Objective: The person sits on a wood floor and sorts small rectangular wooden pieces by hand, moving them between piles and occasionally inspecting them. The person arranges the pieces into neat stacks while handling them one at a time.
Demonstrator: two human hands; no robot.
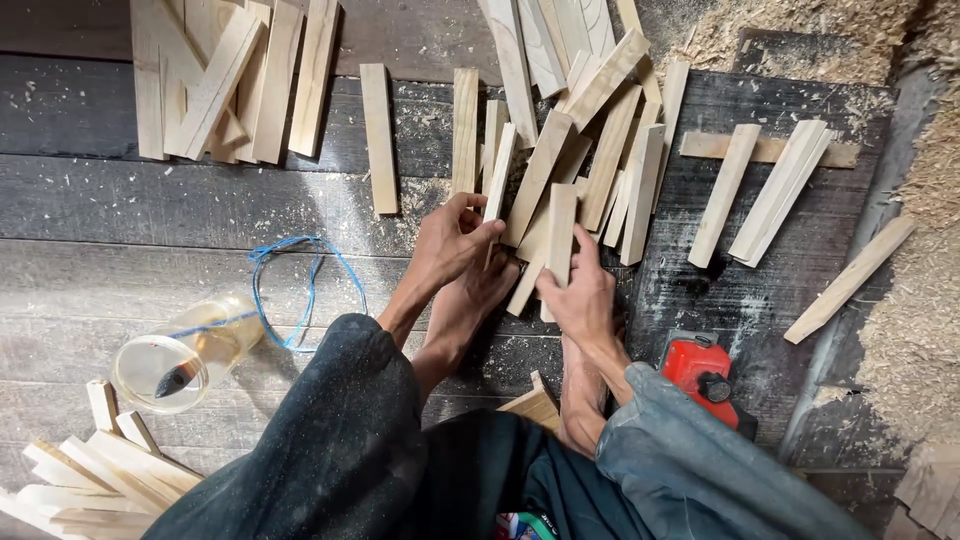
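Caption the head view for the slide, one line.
Seated on dark floorboards, a person's left hand and right hand each grip a pale wooden slat from the scattered pile.

A person sitting on a dark plank floor is gripping a pale wooden slat (497, 175) with the left hand (455, 240) while the right hand (580, 290) is closing on another slat (560, 235) at the edge of a loose pile of slats (600, 130). A red power tool (705, 375) is lying beside the right knee, and a clear jar (185, 350) looped with blue cord (300, 290) is resting on its side near the left, sawdust (920, 300) banking along the floor's edge.
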